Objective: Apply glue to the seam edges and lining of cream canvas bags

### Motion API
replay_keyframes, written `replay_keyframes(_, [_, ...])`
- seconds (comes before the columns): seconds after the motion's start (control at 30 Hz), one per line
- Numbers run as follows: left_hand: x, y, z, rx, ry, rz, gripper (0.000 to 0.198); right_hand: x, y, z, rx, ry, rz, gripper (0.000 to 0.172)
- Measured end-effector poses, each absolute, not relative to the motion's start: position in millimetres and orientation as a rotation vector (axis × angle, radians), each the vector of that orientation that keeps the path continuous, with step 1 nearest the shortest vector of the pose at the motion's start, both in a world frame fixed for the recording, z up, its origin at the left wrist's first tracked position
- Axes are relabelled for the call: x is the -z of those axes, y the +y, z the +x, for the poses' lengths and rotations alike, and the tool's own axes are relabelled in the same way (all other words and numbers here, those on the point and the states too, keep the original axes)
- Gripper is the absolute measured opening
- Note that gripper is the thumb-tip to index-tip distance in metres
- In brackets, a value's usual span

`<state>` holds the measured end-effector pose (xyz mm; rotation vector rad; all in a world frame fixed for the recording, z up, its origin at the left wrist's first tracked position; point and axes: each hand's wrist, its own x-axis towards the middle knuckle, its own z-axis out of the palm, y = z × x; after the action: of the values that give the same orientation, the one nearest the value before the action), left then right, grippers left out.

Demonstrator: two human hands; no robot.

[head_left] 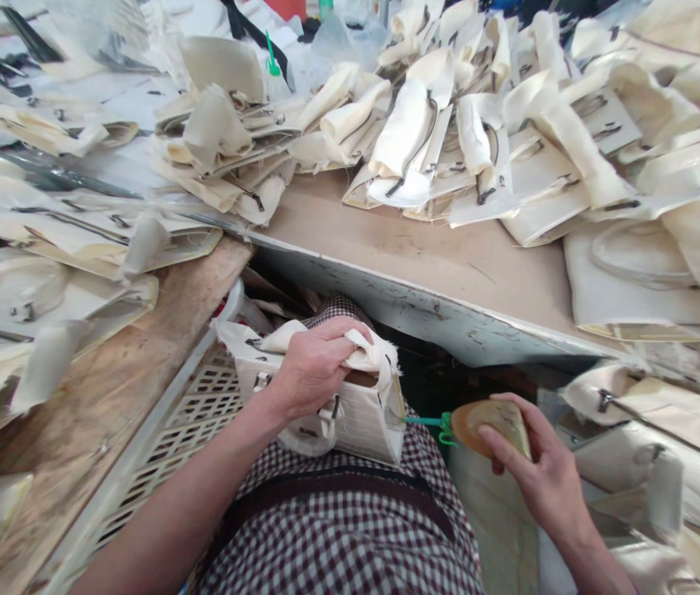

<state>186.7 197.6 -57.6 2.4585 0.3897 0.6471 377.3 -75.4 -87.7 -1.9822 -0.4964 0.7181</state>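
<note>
On my lap rests a cream handbag (pixel 350 417) with a clear handle and frayed fabric at its top edge. My left hand (pixel 318 364) is closed on the bag's upper fabric, gathering it near the open side. In my right hand (pixel 539 450) is a glue bottle (pixel 489 426) with amber contents, a green cap and a thin green nozzle. It lies sideways, its tip pointing left at the bag's right side edge. Whether the tip touches the bag, I cannot make out. A checked apron (pixel 350 529) covers my lap beneath the bag.
Piles of similar cream bags (pixel 411 140) cover the brown table (pixel 411 231) ahead. More bags lie on the wooden board (pixel 182 306) at left and in a stack (pixel 665 421) at right. A white plastic basket (pixel 169 438) stands beside my left arm. Another green nozzle (pixel 272 58) sticks up behind.
</note>
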Motion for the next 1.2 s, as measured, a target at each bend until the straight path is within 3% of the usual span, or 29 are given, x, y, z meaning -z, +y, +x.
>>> replay_keyframes(0.27, [49,187,179,-0.75,0.311,2.52,0.025,73,-68,369,-0.736,-0.42,-1.95,0.049])
replay_keyframes(0.83, [41,172,165,-0.888,0.247,2.521,0.023,84,-75,372,-0.802,-0.402,-2.038,0.058])
replay_keyframes(1.2, [31,158,148,-0.879,0.296,2.496,0.022,69,-69,366,-0.806,-0.38,-2.027,0.054])
